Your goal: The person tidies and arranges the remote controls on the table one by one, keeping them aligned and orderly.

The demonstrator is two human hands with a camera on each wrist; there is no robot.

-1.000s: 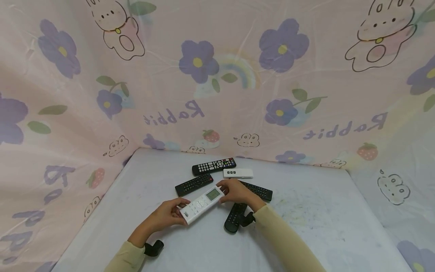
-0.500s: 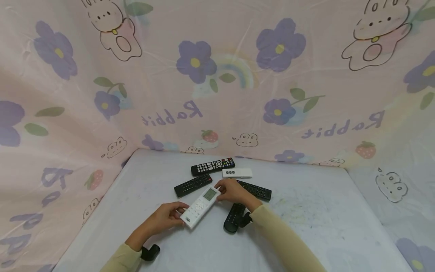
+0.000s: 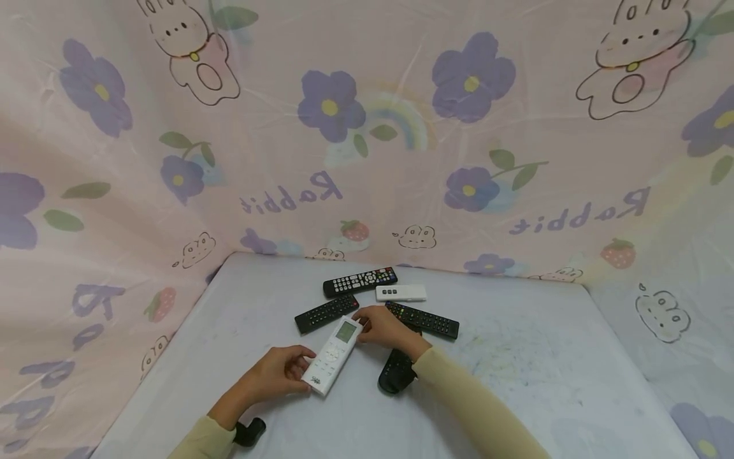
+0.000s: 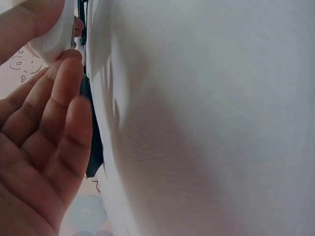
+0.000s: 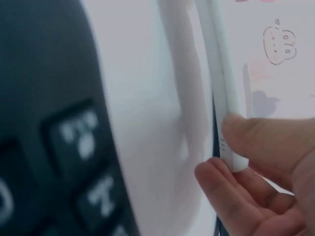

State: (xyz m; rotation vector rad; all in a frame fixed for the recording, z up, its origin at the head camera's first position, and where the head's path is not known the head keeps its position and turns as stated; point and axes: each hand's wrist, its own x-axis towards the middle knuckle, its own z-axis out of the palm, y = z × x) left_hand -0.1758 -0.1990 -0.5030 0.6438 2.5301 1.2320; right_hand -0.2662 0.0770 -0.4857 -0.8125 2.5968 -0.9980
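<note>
A white air conditioner remote control (image 3: 331, 358) with a small grey screen at its far end is held between both hands, tilted up and to the right in the head view. My left hand (image 3: 281, 373) pinches its near end, thumb on one side and fingers underneath. The far end, beside the screen, is gripped by my right hand (image 3: 383, 328). In the left wrist view the thumb lies along the white remote's edge (image 4: 55, 37). The right wrist view shows thumb and fingertips pinching the remote's end (image 5: 231, 142) just above the table cloth.
Behind the hands lie a black remote with pale buttons (image 3: 360, 282), a slim black remote (image 3: 327, 313) and a small white remote (image 3: 401, 292). Another black remote (image 3: 424, 319) sits right of the right hand. A rounded black remote (image 3: 395, 371) lies partly under the right wrist.
The white remote has turned counterclockwise, now standing steeper in the head view. Its screen end has moved left with the right hand, while the left hand has shifted slightly toward the near side.
</note>
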